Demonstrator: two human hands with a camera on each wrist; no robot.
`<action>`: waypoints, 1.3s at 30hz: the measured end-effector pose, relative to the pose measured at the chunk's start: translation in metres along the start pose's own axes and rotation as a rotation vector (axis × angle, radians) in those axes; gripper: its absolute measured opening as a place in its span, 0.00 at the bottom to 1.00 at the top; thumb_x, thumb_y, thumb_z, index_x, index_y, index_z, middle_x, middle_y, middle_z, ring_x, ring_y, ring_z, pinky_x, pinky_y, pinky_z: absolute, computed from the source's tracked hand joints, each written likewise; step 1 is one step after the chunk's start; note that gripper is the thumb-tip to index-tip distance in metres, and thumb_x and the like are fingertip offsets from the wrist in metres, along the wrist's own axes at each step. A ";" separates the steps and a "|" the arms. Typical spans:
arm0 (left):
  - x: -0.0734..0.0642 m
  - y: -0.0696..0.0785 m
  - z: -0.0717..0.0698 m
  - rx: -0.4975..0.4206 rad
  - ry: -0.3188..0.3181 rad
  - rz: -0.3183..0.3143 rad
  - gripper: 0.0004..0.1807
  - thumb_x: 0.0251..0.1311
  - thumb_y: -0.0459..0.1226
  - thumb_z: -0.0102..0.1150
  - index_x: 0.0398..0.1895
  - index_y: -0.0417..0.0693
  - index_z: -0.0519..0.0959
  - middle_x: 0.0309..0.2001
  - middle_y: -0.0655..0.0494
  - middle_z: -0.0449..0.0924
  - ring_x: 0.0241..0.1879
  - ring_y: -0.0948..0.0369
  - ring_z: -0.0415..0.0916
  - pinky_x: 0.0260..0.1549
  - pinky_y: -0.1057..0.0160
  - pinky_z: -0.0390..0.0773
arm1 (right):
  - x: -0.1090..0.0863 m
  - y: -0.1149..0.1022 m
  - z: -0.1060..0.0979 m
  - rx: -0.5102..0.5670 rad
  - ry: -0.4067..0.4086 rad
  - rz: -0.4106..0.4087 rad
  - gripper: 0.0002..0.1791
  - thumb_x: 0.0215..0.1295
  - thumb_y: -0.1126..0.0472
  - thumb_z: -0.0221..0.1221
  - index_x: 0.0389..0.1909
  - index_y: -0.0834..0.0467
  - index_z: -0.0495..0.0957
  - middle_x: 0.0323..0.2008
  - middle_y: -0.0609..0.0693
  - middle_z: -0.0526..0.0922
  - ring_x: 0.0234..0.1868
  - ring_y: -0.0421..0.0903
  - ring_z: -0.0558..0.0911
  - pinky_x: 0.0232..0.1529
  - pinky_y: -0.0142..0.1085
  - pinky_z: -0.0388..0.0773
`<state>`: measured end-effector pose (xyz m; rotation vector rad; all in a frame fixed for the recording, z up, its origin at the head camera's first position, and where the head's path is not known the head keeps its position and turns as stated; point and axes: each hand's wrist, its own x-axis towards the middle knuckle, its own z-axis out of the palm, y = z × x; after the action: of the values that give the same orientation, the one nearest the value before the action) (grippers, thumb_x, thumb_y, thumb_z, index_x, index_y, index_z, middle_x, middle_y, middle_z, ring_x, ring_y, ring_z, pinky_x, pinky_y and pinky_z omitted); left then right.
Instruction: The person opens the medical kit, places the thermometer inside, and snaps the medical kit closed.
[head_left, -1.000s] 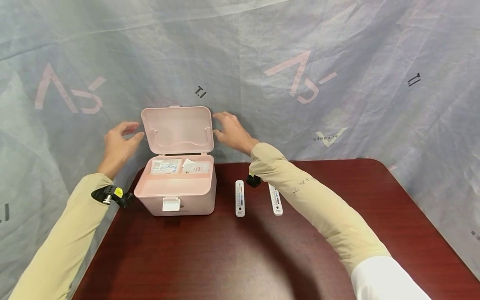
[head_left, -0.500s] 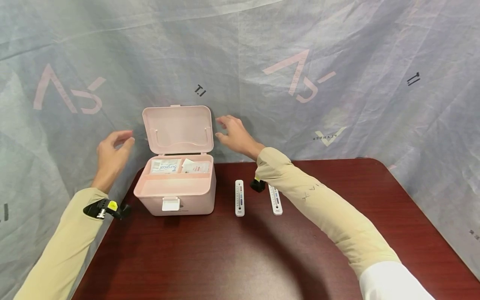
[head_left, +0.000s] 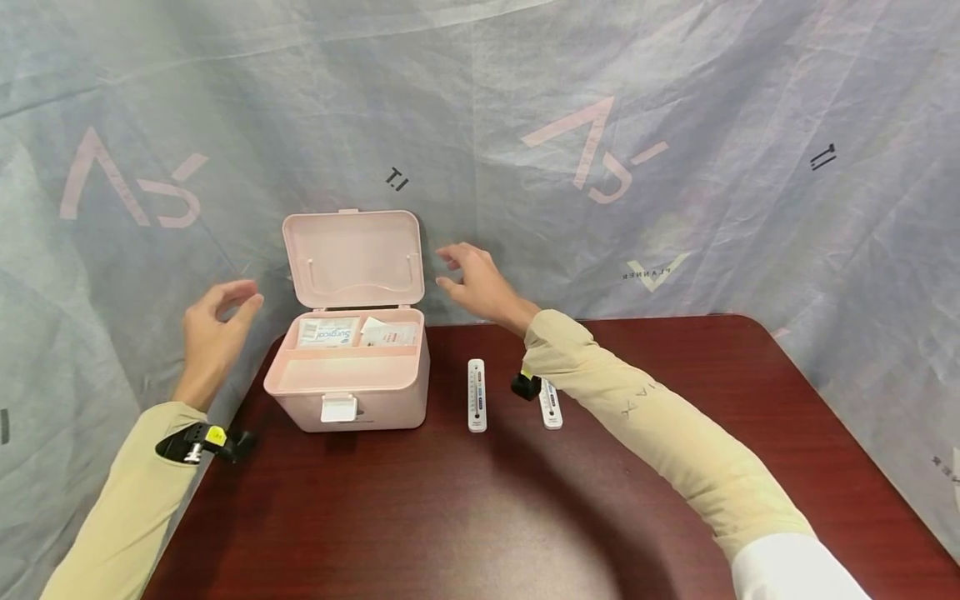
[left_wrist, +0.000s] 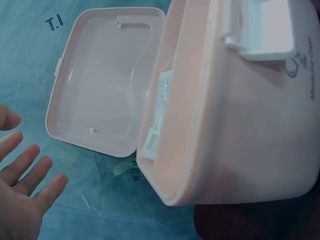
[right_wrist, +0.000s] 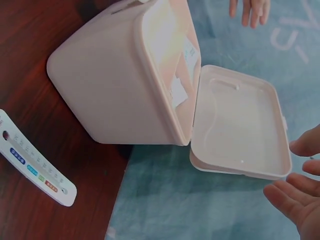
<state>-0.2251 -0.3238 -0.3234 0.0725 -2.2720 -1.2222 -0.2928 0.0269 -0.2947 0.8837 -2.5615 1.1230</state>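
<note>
A pink medicine box [head_left: 348,408] stands at the table's back left, its lid [head_left: 356,258] tipped up and back. In the tray's rear compartments lie a packet marked Surgical [head_left: 328,332] and a white packet [head_left: 387,333]; the long front compartment [head_left: 341,373] shows only its pink floor. My left hand [head_left: 213,329] hovers left of the lid, fingers loosely bent and holding nothing. On the lid's other side my right hand [head_left: 483,283] is raised, apart from it in the head view, thumb and fingers spread around air. Both wrist views show the lid and bare fingers [left_wrist: 50,192].
Two white thermometers lie right of the box: one thermometer [head_left: 477,396] in plain sight, the other thermometer [head_left: 551,407] partly behind my right sleeve [head_left: 637,400]. A grey printed cloth [head_left: 480,125] hangs behind the dark red table [head_left: 420,508].
Both hands have drawn away from the lid, the left one to the left and down, the right one to the right and down. Box, lid and thermometers have stayed put.
</note>
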 end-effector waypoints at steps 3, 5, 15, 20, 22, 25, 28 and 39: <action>-0.004 -0.005 0.001 -0.022 0.008 -0.006 0.19 0.63 0.42 0.59 0.54 0.42 0.78 0.50 0.52 0.79 0.49 0.69 0.73 0.41 0.75 0.68 | -0.005 0.002 0.001 0.018 0.004 -0.014 0.22 0.62 0.66 0.58 0.58 0.67 0.72 0.54 0.60 0.75 0.52 0.54 0.77 0.47 0.38 0.77; -0.007 -0.009 0.001 -0.045 0.015 -0.015 0.19 0.63 0.41 0.59 0.54 0.42 0.78 0.50 0.52 0.79 0.49 0.69 0.73 0.41 0.75 0.68 | -0.009 0.002 0.002 0.027 0.002 -0.014 0.23 0.62 0.66 0.58 0.58 0.67 0.72 0.54 0.59 0.75 0.52 0.54 0.76 0.47 0.38 0.77; -0.019 -0.022 0.001 -0.082 0.012 -0.041 0.20 0.63 0.40 0.59 0.56 0.42 0.77 0.51 0.51 0.78 0.51 0.65 0.72 0.44 0.76 0.69 | -0.020 0.006 0.002 0.041 0.012 -0.015 0.22 0.62 0.66 0.58 0.57 0.68 0.72 0.54 0.60 0.75 0.51 0.53 0.77 0.47 0.41 0.77; -0.021 -0.026 0.002 -0.129 0.030 -0.037 0.19 0.61 0.37 0.61 0.54 0.39 0.77 0.49 0.52 0.79 0.49 0.66 0.73 0.45 0.77 0.69 | -0.025 0.008 0.003 0.042 0.023 -0.011 0.22 0.62 0.66 0.58 0.57 0.67 0.72 0.53 0.61 0.76 0.50 0.54 0.78 0.47 0.42 0.78; -0.023 -0.028 0.002 -0.143 0.034 -0.038 0.19 0.60 0.36 0.62 0.54 0.38 0.77 0.48 0.52 0.79 0.48 0.66 0.73 0.45 0.77 0.69 | -0.027 0.009 0.003 0.042 0.021 -0.004 0.22 0.62 0.66 0.58 0.57 0.67 0.72 0.54 0.60 0.76 0.51 0.55 0.78 0.46 0.41 0.78; -0.025 -0.032 0.001 -0.148 0.033 -0.051 0.20 0.60 0.36 0.62 0.54 0.38 0.77 0.48 0.54 0.79 0.48 0.67 0.73 0.46 0.77 0.69 | -0.030 0.009 0.004 0.039 0.024 0.004 0.21 0.62 0.65 0.58 0.57 0.66 0.73 0.54 0.59 0.76 0.51 0.53 0.78 0.46 0.40 0.78; -0.027 -0.034 0.001 -0.147 0.025 -0.068 0.20 0.59 0.36 0.62 0.55 0.39 0.77 0.49 0.55 0.79 0.49 0.67 0.73 0.46 0.78 0.69 | -0.033 0.010 0.004 0.036 0.032 0.004 0.21 0.62 0.66 0.59 0.56 0.66 0.73 0.53 0.59 0.77 0.50 0.53 0.78 0.45 0.38 0.78; -0.043 -0.017 -0.002 -0.139 -0.035 -0.167 0.23 0.60 0.37 0.62 0.58 0.41 0.75 0.47 0.66 0.77 0.52 0.63 0.73 0.42 0.81 0.69 | -0.047 0.015 0.009 0.063 0.019 0.021 0.21 0.62 0.66 0.59 0.57 0.66 0.73 0.53 0.59 0.76 0.50 0.53 0.78 0.44 0.38 0.78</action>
<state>-0.1911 -0.3222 -0.3547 0.1934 -2.2404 -1.4753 -0.2639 0.0488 -0.3288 0.8584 -2.5383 1.2181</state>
